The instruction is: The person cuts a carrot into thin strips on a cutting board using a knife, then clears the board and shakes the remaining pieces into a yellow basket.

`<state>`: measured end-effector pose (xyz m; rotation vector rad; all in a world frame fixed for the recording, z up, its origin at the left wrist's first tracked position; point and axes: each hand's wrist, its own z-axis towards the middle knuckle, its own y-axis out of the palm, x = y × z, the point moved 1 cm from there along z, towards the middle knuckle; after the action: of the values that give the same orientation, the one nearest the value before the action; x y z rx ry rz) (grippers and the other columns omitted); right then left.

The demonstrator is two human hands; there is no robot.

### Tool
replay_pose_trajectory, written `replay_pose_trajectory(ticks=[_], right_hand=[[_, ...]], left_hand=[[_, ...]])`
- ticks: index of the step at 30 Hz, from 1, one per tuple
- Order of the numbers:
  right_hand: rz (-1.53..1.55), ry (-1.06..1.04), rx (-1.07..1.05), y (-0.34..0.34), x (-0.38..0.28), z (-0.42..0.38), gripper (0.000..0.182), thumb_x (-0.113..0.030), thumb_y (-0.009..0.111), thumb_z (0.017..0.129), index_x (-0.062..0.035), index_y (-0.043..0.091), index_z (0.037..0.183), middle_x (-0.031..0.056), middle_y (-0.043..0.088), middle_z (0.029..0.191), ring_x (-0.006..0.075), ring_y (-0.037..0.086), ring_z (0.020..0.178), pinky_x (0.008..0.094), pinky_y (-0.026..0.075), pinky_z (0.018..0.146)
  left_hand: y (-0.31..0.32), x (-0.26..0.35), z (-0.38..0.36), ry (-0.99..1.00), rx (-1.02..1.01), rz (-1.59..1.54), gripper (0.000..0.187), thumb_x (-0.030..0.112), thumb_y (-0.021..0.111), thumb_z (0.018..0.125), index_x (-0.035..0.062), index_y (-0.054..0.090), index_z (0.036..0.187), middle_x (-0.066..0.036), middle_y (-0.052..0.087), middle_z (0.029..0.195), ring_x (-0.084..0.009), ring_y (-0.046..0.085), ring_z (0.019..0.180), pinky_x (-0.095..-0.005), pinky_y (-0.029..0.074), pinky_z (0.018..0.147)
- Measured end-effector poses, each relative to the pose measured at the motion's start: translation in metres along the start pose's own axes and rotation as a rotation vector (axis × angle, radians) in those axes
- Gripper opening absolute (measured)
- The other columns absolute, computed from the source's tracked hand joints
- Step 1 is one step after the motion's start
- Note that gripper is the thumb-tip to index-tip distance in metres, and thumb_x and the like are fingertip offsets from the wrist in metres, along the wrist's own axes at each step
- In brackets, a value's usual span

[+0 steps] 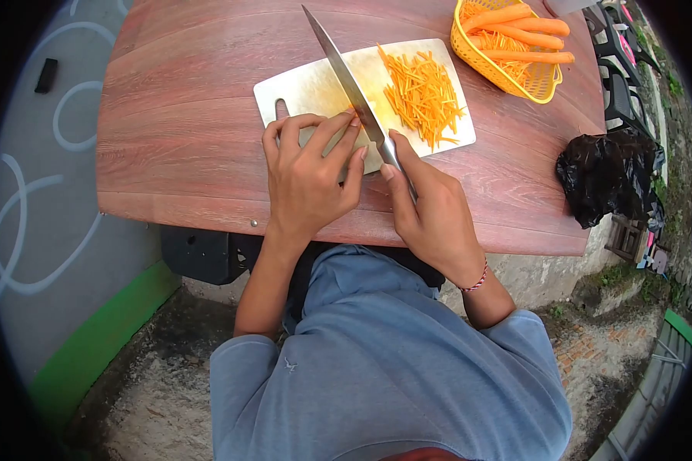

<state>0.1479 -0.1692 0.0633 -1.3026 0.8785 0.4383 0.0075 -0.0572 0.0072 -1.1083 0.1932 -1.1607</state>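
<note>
My right hand (436, 211) is closed around the handle of a kitchen knife (347, 78). Its long blade slants up and left across a white cutting board (284, 94). Left of the blade, my left hand (307, 175) rests on the board with its fingers bent, the fingertips beside the knife. A small bit of carrot (354, 111) shows at those fingertips; most of it is hidden by them. To the right of the blade lies a pile of thin carrot strips (421, 94) on the board.
A yellow plastic basket (475, 58) at the back right of the wooden table (184, 123) holds whole peeled carrots (532, 40) and shredded carrot. A black plastic bag (603, 175) sits by the table's right edge. Dark chairs (619, 88) stand beyond.
</note>
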Motion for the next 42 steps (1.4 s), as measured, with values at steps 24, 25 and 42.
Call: replay_pose_trajectory(ticks=[24,25,42], right_hand=[[-0.137,-0.003,-0.015,0.008,-0.002,0.043,0.041,-0.019,0.061,0.107,0.0049,0.059,0.141,0.0282,0.070,0.085,0.0468,0.071,0.079,0.0539,0.053,0.069],[-0.136,0.008,-0.005,0.006,0.002,0.041,0.041,-0.018,0.061,0.107,0.0044,0.059,0.141,0.0286,0.070,0.086,0.0470,0.071,0.080,0.0535,0.054,0.070],[0.060,0.023,0.031,-0.006,0.001,0.002,0.040,-0.012,0.063,0.105,0.0082,0.060,0.139,0.0317,0.069,0.089,0.0494,0.070,0.083,0.0529,0.054,0.071]], left_hand=[[0.000,0.000,0.000,0.004,-0.005,-0.005,0.034,0.022,0.081,0.084,0.0060,0.082,0.114,0.001,0.074,0.129,-0.0250,0.063,0.114,-0.0519,0.037,0.109],[0.001,0.000,0.000,0.006,-0.003,-0.002,0.034,0.022,0.081,0.084,0.0063,0.082,0.114,0.001,0.074,0.129,-0.0248,0.063,0.113,-0.0515,0.037,0.109],[0.005,-0.002,-0.003,0.006,0.036,-0.019,0.032,0.021,0.081,0.085,0.0051,0.082,0.112,0.000,0.077,0.126,-0.0250,0.064,0.112,-0.0503,0.038,0.110]])
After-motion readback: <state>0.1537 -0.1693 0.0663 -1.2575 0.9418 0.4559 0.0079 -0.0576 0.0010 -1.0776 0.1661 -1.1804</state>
